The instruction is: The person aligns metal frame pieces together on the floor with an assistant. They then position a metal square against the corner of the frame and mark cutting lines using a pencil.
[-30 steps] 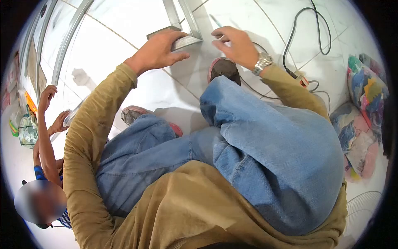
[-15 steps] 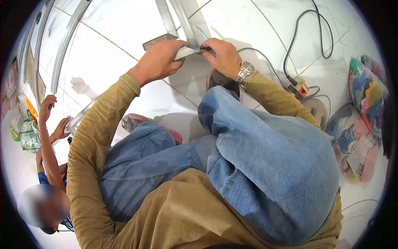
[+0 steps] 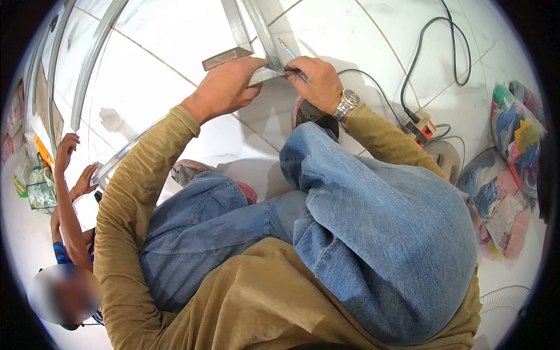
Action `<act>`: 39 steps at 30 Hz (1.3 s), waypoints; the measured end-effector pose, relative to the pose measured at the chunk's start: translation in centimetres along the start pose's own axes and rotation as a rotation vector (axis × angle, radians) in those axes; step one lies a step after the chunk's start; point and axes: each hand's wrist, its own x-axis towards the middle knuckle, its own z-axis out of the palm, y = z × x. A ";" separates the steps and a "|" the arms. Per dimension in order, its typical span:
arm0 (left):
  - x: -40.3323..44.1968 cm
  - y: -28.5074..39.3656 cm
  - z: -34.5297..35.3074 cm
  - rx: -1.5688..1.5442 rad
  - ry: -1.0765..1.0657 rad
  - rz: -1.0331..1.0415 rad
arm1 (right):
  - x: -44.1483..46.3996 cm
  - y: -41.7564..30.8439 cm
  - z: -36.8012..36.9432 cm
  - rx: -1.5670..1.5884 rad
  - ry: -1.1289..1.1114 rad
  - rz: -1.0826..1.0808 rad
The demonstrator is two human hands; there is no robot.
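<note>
My left hand is closed around the end of a grey metal channel, close to its slanted tip. Beside its knuckles lies a dark, flat bar, partly hidden by the hand; I cannot tell whether it joins the metal. My right hand meets the tip from the other side, fingers pinched together. A slim pencil-like stick pokes out above these fingers, its lower part covered. A metal watch circles the right wrist. Another metal strip runs beside the channel.
Long metal channels lie on the tiled floor at left. Another person's hands are near a metal piece there. A black cable leads to a red-and-white socket block at right, near colourful bundles.
Both hands and the metal channel shift very slightly to the right in view. The holds look the same, and the other person's hands stay in nearly the same place.
</note>
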 end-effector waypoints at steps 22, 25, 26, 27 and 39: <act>-0.6 0.0 -0.3 0.024 0.097 -0.023 | 0.6 -1.7 -4.5 0.144 -0.056 0.025; -2.5 -0.7 -0.2 0.056 0.149 -0.051 | 1.0 -4.9 -8.0 0.130 -0.269 0.344; -3.0 -1.1 -0.2 0.085 0.194 -0.022 | 0.9 -4.9 -8.2 0.098 -0.286 0.275; -3.1 -1.1 -0.4 0.084 0.197 -0.025 | 1.0 -4.9 -8.3 0.068 -0.299 0.206; -2.9 -1.7 -0.3 0.192 0.015 -0.215 | 2.7 -4.0 -6.0 -0.114 -0.286 -0.218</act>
